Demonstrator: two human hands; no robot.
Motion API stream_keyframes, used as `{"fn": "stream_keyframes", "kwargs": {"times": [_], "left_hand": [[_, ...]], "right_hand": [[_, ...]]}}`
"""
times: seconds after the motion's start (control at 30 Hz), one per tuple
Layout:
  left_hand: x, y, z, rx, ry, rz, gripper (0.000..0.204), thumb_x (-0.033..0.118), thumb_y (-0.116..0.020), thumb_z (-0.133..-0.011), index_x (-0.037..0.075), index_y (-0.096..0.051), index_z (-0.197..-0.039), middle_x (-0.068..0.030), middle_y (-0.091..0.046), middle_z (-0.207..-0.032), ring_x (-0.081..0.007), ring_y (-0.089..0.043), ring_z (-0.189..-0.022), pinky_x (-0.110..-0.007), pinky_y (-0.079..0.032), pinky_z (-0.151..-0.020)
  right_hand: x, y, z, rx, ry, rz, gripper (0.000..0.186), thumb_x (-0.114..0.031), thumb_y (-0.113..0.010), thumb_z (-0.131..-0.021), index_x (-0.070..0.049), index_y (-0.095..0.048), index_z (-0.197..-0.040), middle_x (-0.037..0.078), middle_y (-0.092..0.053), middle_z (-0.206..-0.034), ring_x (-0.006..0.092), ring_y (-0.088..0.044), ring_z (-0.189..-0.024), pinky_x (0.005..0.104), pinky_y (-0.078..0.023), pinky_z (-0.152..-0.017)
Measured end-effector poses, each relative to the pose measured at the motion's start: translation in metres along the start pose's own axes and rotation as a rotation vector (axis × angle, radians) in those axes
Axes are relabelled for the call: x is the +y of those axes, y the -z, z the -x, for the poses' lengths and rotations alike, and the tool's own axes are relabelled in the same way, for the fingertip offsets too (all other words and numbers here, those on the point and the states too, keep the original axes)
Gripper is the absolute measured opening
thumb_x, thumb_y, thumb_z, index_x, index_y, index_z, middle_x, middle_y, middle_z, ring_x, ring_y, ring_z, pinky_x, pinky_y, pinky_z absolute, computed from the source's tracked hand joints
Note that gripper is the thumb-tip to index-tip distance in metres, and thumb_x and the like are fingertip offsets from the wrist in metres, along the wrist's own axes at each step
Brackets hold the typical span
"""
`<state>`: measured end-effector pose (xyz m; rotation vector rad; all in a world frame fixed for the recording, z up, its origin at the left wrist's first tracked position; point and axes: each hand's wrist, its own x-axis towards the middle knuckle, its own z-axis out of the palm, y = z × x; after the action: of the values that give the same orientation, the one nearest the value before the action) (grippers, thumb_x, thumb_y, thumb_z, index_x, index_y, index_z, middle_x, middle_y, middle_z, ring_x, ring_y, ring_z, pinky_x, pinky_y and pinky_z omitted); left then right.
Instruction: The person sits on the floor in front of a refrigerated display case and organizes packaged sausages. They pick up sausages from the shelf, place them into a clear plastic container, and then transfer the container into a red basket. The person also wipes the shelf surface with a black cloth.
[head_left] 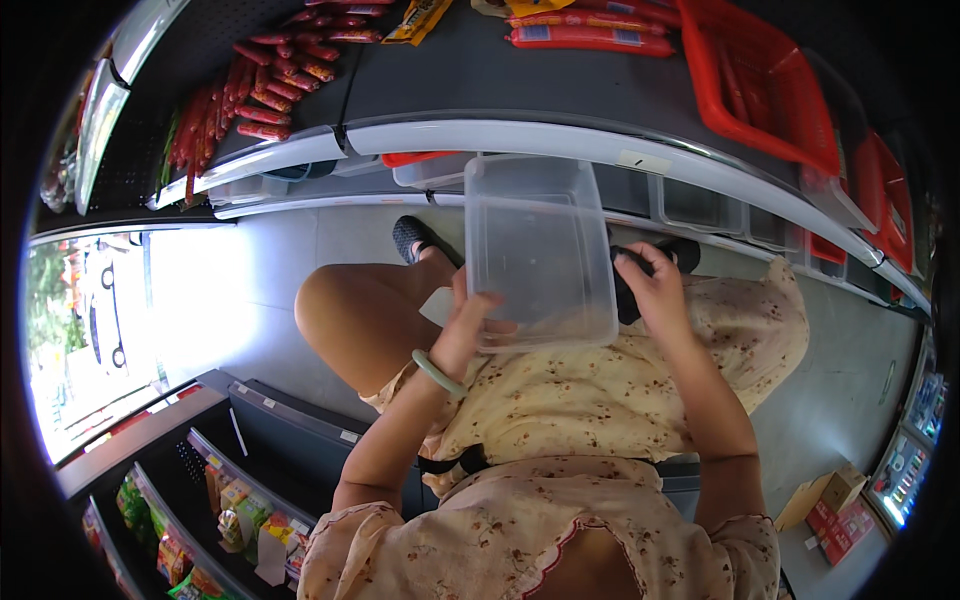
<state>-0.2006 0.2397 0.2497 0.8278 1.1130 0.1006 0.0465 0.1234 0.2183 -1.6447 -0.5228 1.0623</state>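
A clear, frosted plastic box (540,250) is tilted over my lap, its inside facing up and nothing visible in it. My left hand (468,322) grips its near left corner, fingers curled over the wall. Beside that hand a small white piece (437,305) shows, too little of it to tell what it is. At the box's right wall my right hand (655,287) is closed on a black cloth (627,287), which is bunched against the outside of the box.
In front runs a grey shelf (430,80) with red-wrapped sausages (275,90) and a red basket (750,90). More clear bins (700,205) stand on the level below. Snack racks (250,500) are behind at left; cardboard boxes (835,510) lie at right.
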Motion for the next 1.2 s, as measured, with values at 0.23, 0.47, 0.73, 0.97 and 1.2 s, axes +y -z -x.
{"fn": "stream_keyframes", "kwargs": {"times": [0.23,0.47,0.73,0.97,1.2], "left_hand": [[-0.051,-0.013,0.008,-0.103,-0.536,-0.623,0.082,0.023,-0.053,-0.09,0.004,-0.006,-0.155,-0.0268,-0.031,-0.148,-0.04,-0.041,-0.133,-0.039,-0.037,-0.108],[-0.015,-0.048,0.047,-0.078,-0.341,-0.918,0.086,0.03,-0.061,-0.087,0.013,-0.013,-0.156,-0.0291,-0.042,-0.131,-0.0445,-0.05,-0.114,-0.045,-0.044,-0.097],[-0.019,-0.048,0.047,-0.013,-0.429,-0.972,0.086,0.036,-0.061,-0.084,0.016,-0.016,-0.155,-0.0258,-0.048,-0.123,-0.0447,-0.057,-0.104,-0.049,-0.05,-0.088],[-0.017,-0.046,0.034,-0.03,-0.337,-0.985,0.086,0.04,-0.061,-0.084,0.015,-0.019,-0.154,-0.0255,-0.049,-0.126,-0.0392,-0.063,-0.094,-0.046,-0.052,-0.086],[-0.025,-0.032,0.021,-0.048,-0.33,-0.851,0.083,0.037,-0.062,-0.083,0.015,-0.023,-0.154,-0.0249,-0.05,-0.128,-0.0311,-0.066,-0.086,-0.04,-0.05,-0.086]], "right_hand": [[0.034,0.029,-0.048,0.355,0.179,-0.031,0.016,-0.018,-0.065,-0.095,-0.003,-0.061,-0.1,-0.002,-0.059,-0.086,0.0079,-0.053,-0.079,0.0229,-0.042,-0.071],[-0.024,-0.001,-0.038,0.379,0.488,0.418,0.015,-0.015,-0.072,-0.087,-0.001,-0.068,-0.09,0.011,-0.065,-0.087,0.0264,-0.061,-0.078,0.0326,-0.048,-0.073],[-0.032,0.003,-0.021,0.297,0.943,0.636,0.017,-0.008,-0.07,-0.085,-0.003,-0.073,-0.1,0.004,-0.069,-0.106,0.0252,-0.057,-0.091,0.035,-0.046,-0.084],[-0.011,-0.023,0.023,-0.259,1.195,0.736,0.028,-0.011,-0.076,-0.079,-0.002,-0.069,-0.104,0.007,-0.062,-0.116,0.026,-0.058,-0.09,0.0343,-0.05,-0.077],[0.005,-0.025,0.023,-0.234,0.886,0.7,0.024,-0.01,-0.072,-0.081,-0.004,-0.064,-0.102,0.012,-0.058,-0.105,0.0326,-0.06,-0.095,0.0403,-0.052,-0.079]]}}
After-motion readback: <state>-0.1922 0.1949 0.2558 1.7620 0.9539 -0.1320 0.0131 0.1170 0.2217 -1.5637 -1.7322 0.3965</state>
